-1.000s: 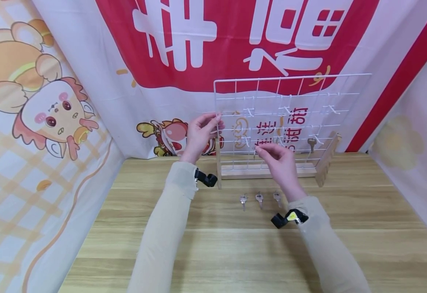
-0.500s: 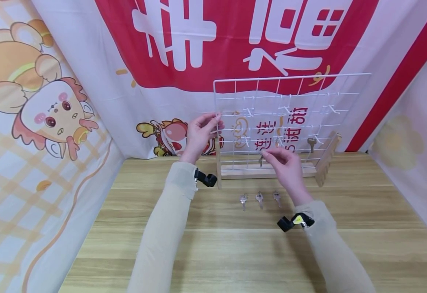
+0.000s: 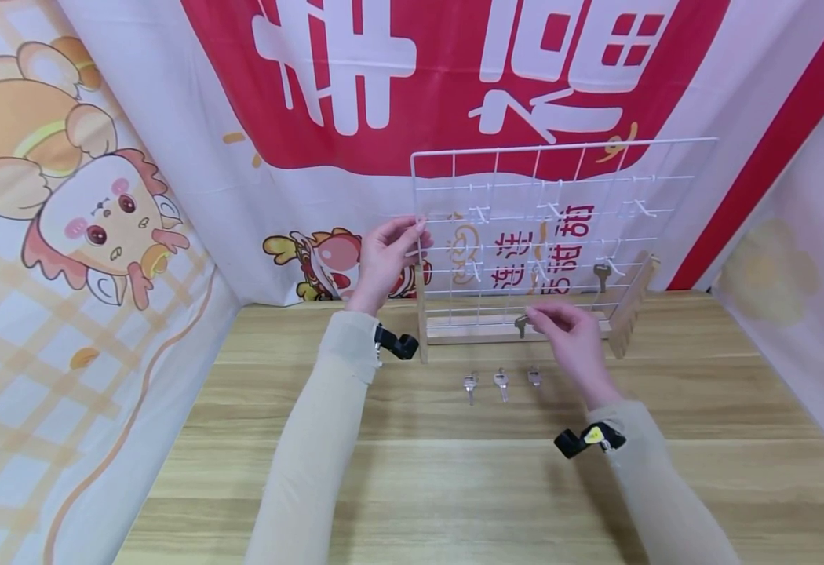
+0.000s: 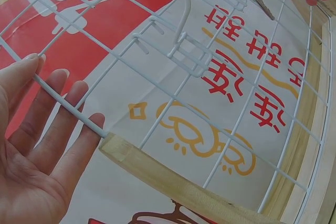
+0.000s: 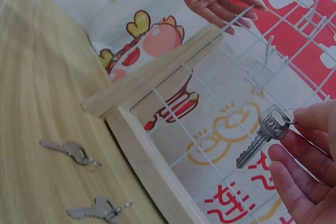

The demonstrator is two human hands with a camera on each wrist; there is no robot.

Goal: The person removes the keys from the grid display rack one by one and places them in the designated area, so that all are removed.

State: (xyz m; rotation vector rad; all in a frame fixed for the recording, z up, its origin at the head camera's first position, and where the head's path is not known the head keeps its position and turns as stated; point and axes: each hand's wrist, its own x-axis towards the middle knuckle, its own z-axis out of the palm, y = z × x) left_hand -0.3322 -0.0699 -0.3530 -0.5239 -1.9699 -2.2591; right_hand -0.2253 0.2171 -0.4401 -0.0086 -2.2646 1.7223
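Observation:
My left hand [image 3: 386, 255] holds the upright side wire of a white wire grid rack [image 3: 447, 248], thumb on one side and fingers on the other in the left wrist view. With thumb and forefinger my right hand [image 3: 569, 333] pinches the small ring of a silver key [image 5: 269, 127]; its blade points down and away from the fingers. That key hangs in front of the rack's lower part. Another key [image 3: 601, 277] dangles from a hook at the rack's lower right. On the table below lie three keys in a row: left [image 3: 470, 387], middle [image 3: 501, 384] and right [image 3: 535, 378].
White hooks stick out from the grid in two rows, one of them a top middle hook [image 3: 550, 210]. A wooden base [image 3: 447, 336] with side feet carries the grid on the wood-grain table [image 3: 412, 486]. Printed cloth [image 3: 320, 188] hangs close behind and at both sides.
My right hand has moved right and down, away from the grid's middle, carrying the key, which now shows more fully. My left hand stays on the rack's edge.

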